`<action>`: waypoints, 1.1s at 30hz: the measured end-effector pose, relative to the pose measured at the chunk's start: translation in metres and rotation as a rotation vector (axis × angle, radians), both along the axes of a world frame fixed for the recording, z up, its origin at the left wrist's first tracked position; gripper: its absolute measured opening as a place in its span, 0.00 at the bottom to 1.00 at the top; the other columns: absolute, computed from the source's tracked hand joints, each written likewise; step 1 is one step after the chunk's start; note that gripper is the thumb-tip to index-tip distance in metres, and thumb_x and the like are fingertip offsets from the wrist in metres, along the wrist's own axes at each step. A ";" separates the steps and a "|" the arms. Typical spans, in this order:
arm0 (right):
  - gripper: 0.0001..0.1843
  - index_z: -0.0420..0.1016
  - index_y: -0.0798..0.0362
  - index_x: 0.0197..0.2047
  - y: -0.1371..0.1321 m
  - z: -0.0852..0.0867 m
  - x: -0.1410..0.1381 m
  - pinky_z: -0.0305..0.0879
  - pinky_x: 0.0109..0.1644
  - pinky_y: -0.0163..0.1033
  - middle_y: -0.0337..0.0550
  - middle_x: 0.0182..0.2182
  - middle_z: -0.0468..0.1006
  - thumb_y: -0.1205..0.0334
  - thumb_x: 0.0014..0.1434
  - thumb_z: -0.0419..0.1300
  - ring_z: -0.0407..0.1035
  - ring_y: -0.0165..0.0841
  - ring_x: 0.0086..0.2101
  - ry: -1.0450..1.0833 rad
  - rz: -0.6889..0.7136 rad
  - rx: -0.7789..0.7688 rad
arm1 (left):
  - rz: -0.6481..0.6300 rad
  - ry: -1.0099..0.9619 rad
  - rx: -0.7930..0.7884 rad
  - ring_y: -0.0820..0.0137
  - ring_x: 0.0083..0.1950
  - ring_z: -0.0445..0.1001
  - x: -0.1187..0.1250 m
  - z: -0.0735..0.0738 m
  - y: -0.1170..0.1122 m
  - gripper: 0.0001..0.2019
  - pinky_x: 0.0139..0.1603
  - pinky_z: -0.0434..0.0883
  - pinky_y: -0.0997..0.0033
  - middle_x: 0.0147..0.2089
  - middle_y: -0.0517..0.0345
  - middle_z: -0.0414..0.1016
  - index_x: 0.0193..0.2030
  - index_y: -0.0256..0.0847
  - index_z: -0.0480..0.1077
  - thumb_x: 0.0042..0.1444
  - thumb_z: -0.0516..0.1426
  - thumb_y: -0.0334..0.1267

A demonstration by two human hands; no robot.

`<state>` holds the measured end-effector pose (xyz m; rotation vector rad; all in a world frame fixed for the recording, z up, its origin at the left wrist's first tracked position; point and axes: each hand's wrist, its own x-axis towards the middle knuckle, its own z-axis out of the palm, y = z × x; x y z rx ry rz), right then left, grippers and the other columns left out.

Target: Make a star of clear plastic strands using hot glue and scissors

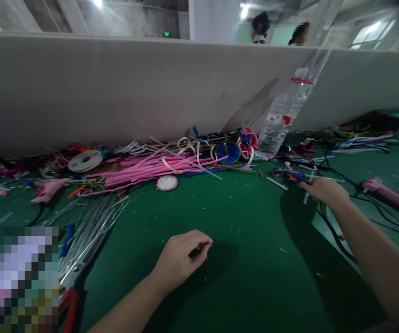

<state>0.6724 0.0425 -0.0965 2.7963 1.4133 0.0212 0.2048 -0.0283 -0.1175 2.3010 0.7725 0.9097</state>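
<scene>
Glue gun, or what appears to be one, dark blue with an orange part, is seen on the right side of a green table, just short of the clutter. Its orange part is met by the fingertips of the right hand; whether a full grip has been taken cannot be told. Below that wrist, a black cable is looped across the table, and a pink glue gun is laid farther right. For a sure hold, the tool is best taken by its handle, with the nozzle turned away from the fingers and the cable kept from snagging.

Nearer the middle, the left hand is held low above bare table, thumb and forefinger pinched together; whether something tiny is held between them cannot be made out. That pinch is best kept steady and well apart from any hot tip.

Beyond the hands, a small white disc is set before a heap of pink strips. At the left, red-handled scissors are laid by thin clear rods. Behind, a plastic bottle is stood against a pale partition.
</scene>
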 end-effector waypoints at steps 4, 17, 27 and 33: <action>0.26 0.75 0.54 0.30 0.004 0.009 -0.004 0.54 0.32 0.40 0.55 0.32 0.74 0.40 0.51 0.48 0.67 0.41 0.33 0.021 0.017 -0.034 | 0.007 -0.003 -0.009 0.75 0.32 0.71 -0.001 -0.001 0.001 0.07 0.32 0.68 0.77 0.34 0.57 0.73 0.38 0.40 0.69 0.56 0.51 0.30; 0.17 0.73 0.52 0.34 -0.029 0.057 -0.119 0.55 0.29 0.36 0.44 0.23 0.73 0.48 0.52 0.52 0.66 0.34 0.26 0.087 0.241 0.566 | 0.058 -0.122 -0.119 0.74 0.34 0.73 -0.003 0.005 0.000 0.06 0.35 0.71 0.77 0.34 0.55 0.74 0.37 0.38 0.69 0.56 0.52 0.30; 0.18 0.68 0.53 0.34 -0.035 0.012 -0.190 0.53 0.25 0.35 0.44 0.31 0.73 0.48 0.57 0.46 0.65 0.32 0.26 0.073 0.572 0.395 | 0.428 -0.370 -0.295 0.72 0.33 0.75 -0.016 0.004 0.015 0.06 0.35 0.73 0.73 0.33 0.55 0.73 0.37 0.36 0.67 0.55 0.53 0.35; 0.20 0.68 0.53 0.36 -0.031 -0.002 -0.198 0.51 0.24 0.35 0.45 0.35 0.73 0.49 0.59 0.43 0.66 0.32 0.28 -0.010 0.639 0.274 | 0.481 -0.510 -0.464 0.71 0.34 0.76 -0.019 -0.004 0.027 0.10 0.36 0.74 0.72 0.37 0.53 0.73 0.40 0.35 0.67 0.53 0.55 0.38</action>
